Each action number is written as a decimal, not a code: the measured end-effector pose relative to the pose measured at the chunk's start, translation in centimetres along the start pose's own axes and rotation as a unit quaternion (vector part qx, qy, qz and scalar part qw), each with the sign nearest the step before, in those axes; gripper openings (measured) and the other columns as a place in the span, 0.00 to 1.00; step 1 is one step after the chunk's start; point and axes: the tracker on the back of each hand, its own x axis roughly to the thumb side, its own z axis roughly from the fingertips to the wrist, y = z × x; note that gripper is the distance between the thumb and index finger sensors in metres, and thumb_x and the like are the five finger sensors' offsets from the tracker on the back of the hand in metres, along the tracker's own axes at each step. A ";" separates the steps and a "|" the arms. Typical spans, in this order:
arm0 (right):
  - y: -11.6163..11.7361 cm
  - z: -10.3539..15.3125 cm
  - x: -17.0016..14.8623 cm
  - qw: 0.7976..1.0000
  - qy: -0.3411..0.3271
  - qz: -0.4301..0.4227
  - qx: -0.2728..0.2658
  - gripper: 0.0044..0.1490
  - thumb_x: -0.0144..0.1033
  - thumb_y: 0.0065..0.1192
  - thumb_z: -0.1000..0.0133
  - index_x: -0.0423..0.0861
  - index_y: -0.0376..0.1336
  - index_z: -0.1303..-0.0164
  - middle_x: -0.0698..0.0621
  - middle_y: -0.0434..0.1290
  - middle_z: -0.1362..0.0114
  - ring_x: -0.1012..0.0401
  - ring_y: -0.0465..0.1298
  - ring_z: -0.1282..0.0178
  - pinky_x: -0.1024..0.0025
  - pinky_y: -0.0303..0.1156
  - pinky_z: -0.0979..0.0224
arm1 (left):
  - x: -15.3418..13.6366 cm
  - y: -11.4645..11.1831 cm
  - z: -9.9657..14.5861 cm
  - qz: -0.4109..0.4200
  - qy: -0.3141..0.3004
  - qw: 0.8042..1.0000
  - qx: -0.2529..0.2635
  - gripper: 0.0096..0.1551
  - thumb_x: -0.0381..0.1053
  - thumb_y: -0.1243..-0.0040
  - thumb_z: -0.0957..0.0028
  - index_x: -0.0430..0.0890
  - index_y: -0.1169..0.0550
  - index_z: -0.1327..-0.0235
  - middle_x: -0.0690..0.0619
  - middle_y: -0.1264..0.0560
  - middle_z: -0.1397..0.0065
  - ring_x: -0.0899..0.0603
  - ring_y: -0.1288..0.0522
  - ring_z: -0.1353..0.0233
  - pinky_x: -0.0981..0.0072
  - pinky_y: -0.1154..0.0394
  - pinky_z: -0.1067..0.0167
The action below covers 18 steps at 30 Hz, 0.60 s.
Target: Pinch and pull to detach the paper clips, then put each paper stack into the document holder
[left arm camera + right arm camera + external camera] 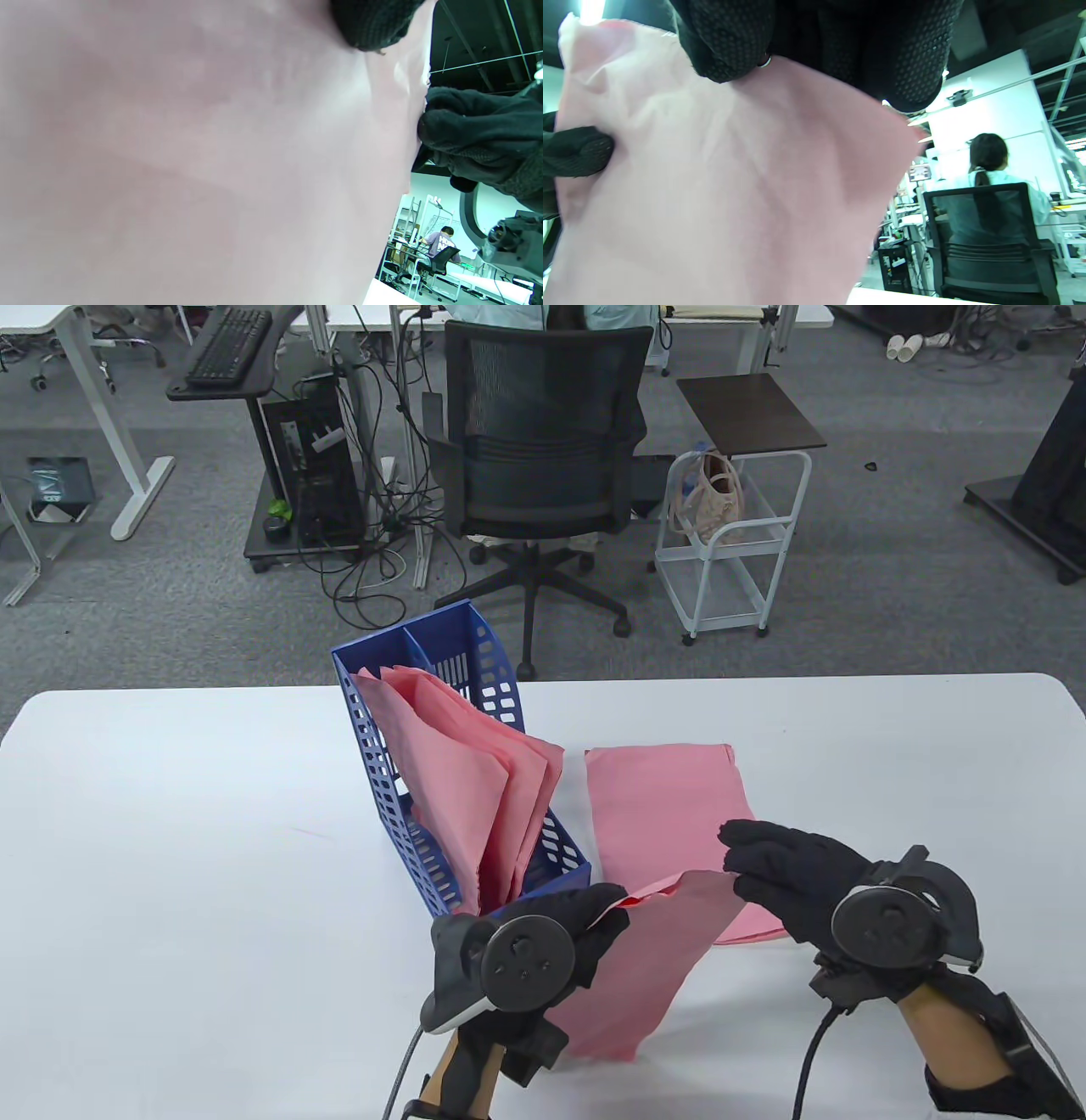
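A pink paper stack (657, 963) hangs lifted over the table's front edge between both hands. My left hand (604, 918) grips its left corner, thumb and fingers curled round the sheets. My right hand (736, 858) pinches the stack's upper edge, where a small silver paper clip (765, 62) shows under the fingertip (725, 46). In the left wrist view the pink paper stack (191, 161) fills most of the frame. The blue document holder (399, 806) stands mid-table with several pink stacks leaning in it. Another pink stack (662, 806) lies flat to its right.
The white table (170, 857) stretches wide to the left and right of the holder. Beyond its far edge stand a black office chair (543, 475) and a small white cart (730, 551).
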 end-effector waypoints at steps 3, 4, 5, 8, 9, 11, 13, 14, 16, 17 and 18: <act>0.0 1.2 -2.3 0.998 0.056 0.015 -0.020 0.22 0.40 0.57 0.41 0.47 0.67 0.39 0.43 0.71 0.23 0.52 0.80 0.36 0.60 0.75 0.33 | -0.6 0.6 0.3 -0.007 0.012 1.000 0.014 0.22 0.55 0.50 0.41 0.50 0.19 0.42 0.51 0.13 0.49 0.49 0.11 0.54 0.60 0.16 0.50; 0.1 1.8 -3.2 0.996 0.081 0.022 -0.017 0.21 0.40 0.58 0.41 0.47 0.68 0.39 0.43 0.71 0.24 0.52 0.80 0.37 0.59 0.74 0.33 | -0.8 0.8 0.4 0.000 0.014 1.000 0.020 0.22 0.55 0.50 0.41 0.50 0.19 0.42 0.51 0.13 0.49 0.49 0.11 0.54 0.61 0.16 0.50; 0.3 2.3 -4.1 0.994 0.104 0.033 -0.011 0.21 0.40 0.58 0.41 0.47 0.68 0.39 0.43 0.72 0.24 0.52 0.81 0.37 0.59 0.74 0.33 | -1.0 1.0 0.4 0.010 0.017 0.999 0.027 0.22 0.55 0.50 0.40 0.49 0.19 0.42 0.51 0.13 0.49 0.49 0.11 0.54 0.61 0.16 0.50; 1.5 4.3 -7.5 0.978 0.195 0.074 0.027 0.22 0.38 0.57 0.39 0.46 0.68 0.37 0.41 0.70 0.23 0.49 0.79 0.35 0.57 0.73 0.32 | -1.5 1.7 0.8 0.023 0.023 0.998 0.052 0.22 0.54 0.50 0.40 0.49 0.19 0.41 0.51 0.13 0.49 0.49 0.11 0.53 0.61 0.16 0.50; 2.3 5.3 -9.2 0.967 0.233 0.089 0.050 0.22 0.37 0.57 0.39 0.45 0.68 0.37 0.40 0.69 0.22 0.49 0.79 0.34 0.56 0.73 0.31 | -1.6 1.9 0.9 0.024 0.024 0.998 0.059 0.22 0.55 0.50 0.41 0.50 0.19 0.42 0.51 0.14 0.49 0.49 0.11 0.53 0.59 0.16 0.50; 3.4 6.5 -11.0 0.952 0.277 0.102 0.081 0.22 0.36 0.56 0.38 0.44 0.67 0.35 0.39 0.68 0.21 0.47 0.78 0.33 0.55 0.72 0.30 | -1.7 2.0 1.0 0.027 0.025 0.997 0.066 0.22 0.55 0.50 0.40 0.50 0.19 0.41 0.51 0.14 0.48 0.49 0.11 0.53 0.60 0.16 0.50; 4.7 7.9 -12.9 0.934 0.322 0.102 0.118 0.22 0.35 0.55 0.37 0.43 0.66 0.34 0.38 0.67 0.20 0.46 0.77 0.31 0.53 0.71 0.29 | -1.8 2.1 1.0 0.030 0.027 0.997 0.070 0.22 0.55 0.50 0.40 0.50 0.19 0.41 0.51 0.14 0.48 0.49 0.11 0.53 0.60 0.16 0.49; 5.3 8.4 -13.6 0.928 0.335 0.098 0.132 0.22 0.34 0.55 0.37 0.42 0.66 0.34 0.38 0.67 0.20 0.46 0.76 0.31 0.53 0.70 0.29 | -1.9 2.1 1.0 0.032 0.028 0.997 0.072 0.22 0.55 0.50 0.40 0.50 0.19 0.41 0.51 0.14 0.48 0.49 0.11 0.52 0.60 0.16 0.49; 6.6 9.6 -15.5 0.901 0.379 0.091 0.188 0.23 0.35 0.55 0.37 0.42 0.66 0.34 0.38 0.67 0.20 0.45 0.76 0.31 0.53 0.70 0.29 | -1.9 2.1 1.0 0.033 0.030 0.996 0.075 0.22 0.55 0.50 0.40 0.50 0.19 0.40 0.51 0.14 0.47 0.49 0.11 0.52 0.60 0.16 0.49; 7.0 10.0 -15.9 0.894 0.390 0.088 0.204 0.24 0.35 0.55 0.37 0.42 0.66 0.33 0.37 0.66 0.19 0.44 0.76 0.30 0.52 0.70 0.28 | -1.9 2.0 1.0 0.033 0.031 0.996 0.075 0.22 0.55 0.50 0.40 0.50 0.19 0.40 0.51 0.14 0.47 0.49 0.11 0.52 0.60 0.16 0.49; 7.3 10.2 -16.2 0.889 0.395 0.085 0.217 0.24 0.36 0.55 0.37 0.42 0.66 0.32 0.37 0.66 0.19 0.44 0.75 0.30 0.52 0.70 0.28 | -1.9 2.0 1.0 0.032 0.031 0.996 0.073 0.22 0.55 0.50 0.40 0.50 0.20 0.40 0.51 0.14 0.47 0.49 0.11 0.52 0.60 0.16 0.49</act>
